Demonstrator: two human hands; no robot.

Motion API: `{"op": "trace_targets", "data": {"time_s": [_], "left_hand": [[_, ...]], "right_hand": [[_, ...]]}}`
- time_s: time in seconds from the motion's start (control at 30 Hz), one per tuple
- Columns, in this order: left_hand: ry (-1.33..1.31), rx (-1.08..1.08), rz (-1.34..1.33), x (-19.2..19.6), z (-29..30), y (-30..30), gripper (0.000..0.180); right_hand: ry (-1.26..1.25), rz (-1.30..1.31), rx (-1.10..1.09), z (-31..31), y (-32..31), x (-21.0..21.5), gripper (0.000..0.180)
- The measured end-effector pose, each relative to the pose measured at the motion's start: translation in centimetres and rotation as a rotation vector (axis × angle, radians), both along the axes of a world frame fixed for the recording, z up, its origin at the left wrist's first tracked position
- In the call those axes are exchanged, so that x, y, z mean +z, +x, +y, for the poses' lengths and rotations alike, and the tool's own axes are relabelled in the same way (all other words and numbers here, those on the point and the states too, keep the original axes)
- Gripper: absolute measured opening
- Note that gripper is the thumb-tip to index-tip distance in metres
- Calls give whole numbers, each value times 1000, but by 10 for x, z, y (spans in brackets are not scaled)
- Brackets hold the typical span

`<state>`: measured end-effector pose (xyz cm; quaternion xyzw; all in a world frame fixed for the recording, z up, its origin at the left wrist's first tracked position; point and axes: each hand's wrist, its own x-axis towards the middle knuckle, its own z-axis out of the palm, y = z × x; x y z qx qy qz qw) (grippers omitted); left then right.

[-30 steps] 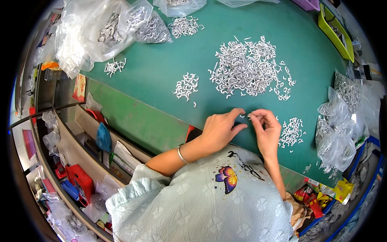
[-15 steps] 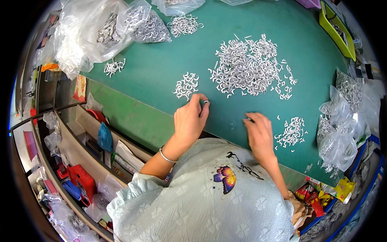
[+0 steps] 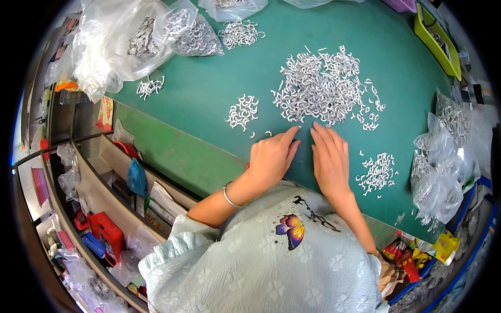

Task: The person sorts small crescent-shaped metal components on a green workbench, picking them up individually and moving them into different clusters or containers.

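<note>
A large heap of small curved silvery metal pieces (image 3: 318, 88) lies on the green tabletop. My left hand (image 3: 272, 156) reaches toward the heap's near edge, its index finger and thumb stretched out with a gap between them. Just to the right, my right hand (image 3: 332, 163) has its fingers extended, their tips at the same near edge. Neither hand visibly grips anything. Left of the heap is a smaller cluster of curved pieces (image 3: 243, 111). Close to my left hand, a single curved piece (image 3: 268, 133) rests apart on the table.
Another small pile (image 3: 377, 172) sits right of my right hand. Clear bags of pieces (image 3: 195, 36) stand at the far left, with more bags (image 3: 441, 167) along the right edge. A yellow-green bin (image 3: 437, 43) is at the far right. Shelving (image 3: 104, 182) stands left of the table.
My left hand has let go of a curved piece, which now lies on the table, and has moved right. My right hand has gone forward to the heap's near edge.
</note>
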<state>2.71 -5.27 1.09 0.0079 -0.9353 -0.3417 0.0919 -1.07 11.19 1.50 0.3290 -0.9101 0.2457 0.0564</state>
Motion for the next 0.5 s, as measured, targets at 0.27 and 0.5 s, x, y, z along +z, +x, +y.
{"op": "trace_targets", "data": {"time_s": [0.27, 0.5], "left_hand": [[113, -12, -101, 12, -1, 9, 25], [96, -115, -105, 7, 7, 24, 24]], "right_hand": [[-96, -218, 155, 15, 27, 12, 32], [-197, -118, -79, 11, -3, 6, 29]]}}
